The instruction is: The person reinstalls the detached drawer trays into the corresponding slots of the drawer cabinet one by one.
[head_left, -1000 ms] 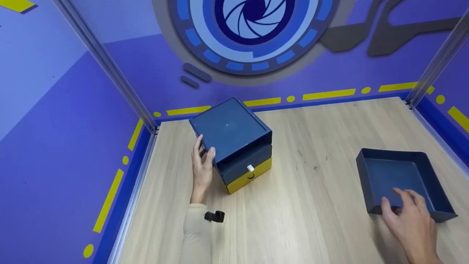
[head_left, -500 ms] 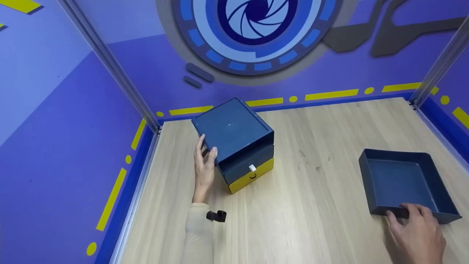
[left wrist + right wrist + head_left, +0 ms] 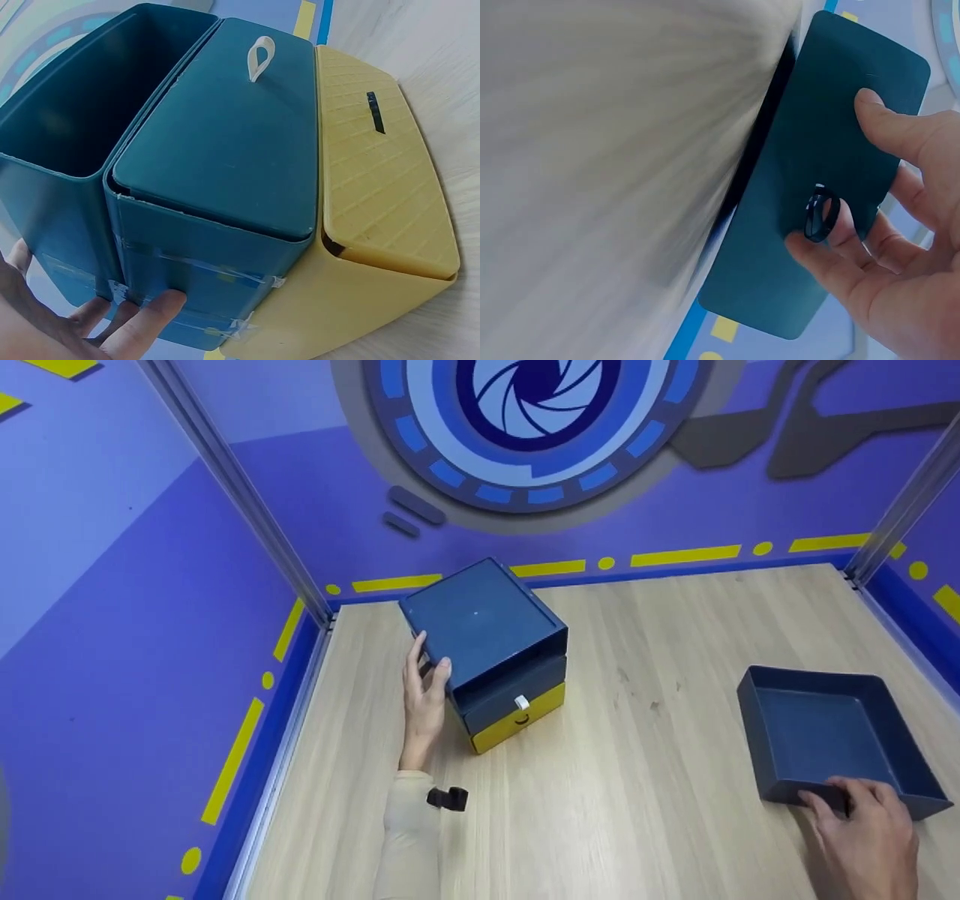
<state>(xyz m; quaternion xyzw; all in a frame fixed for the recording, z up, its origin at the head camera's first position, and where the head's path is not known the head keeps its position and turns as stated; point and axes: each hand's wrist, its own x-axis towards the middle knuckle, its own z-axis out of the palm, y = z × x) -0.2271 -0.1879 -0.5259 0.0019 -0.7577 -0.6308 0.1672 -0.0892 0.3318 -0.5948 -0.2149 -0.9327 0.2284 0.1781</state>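
Note:
A stacked drawer unit point(image 3: 484, 622), dark blue above and yellow below, stands on the table. Its top slot shows as an open hollow in the left wrist view. Below that sit a blue drawer point(image 3: 225, 127) with a white loop tab and a yellow drawer point(image 3: 382, 165). My left hand point(image 3: 424, 712) lies against the unit's left side, fingertips touching it. To the right, a pulled-out blue drawer point(image 3: 821, 727) rests on the table with nothing in it. My right hand point(image 3: 866, 832) grips its near wall, thumb on the outer face and fingers by the rim and the black loop tab point(image 3: 821, 214).
Wood-grain table point(image 3: 630, 810) extends between the unit and the loose drawer. A purple printed panel point(image 3: 285, 510) closes the back, with side panels left and right. A metal post point(image 3: 225, 487) stands at the back left corner.
My right hand has come down from over the loose drawer to its near wall and taken hold there. My left hand stays against the unit; the head view has shifted slightly.

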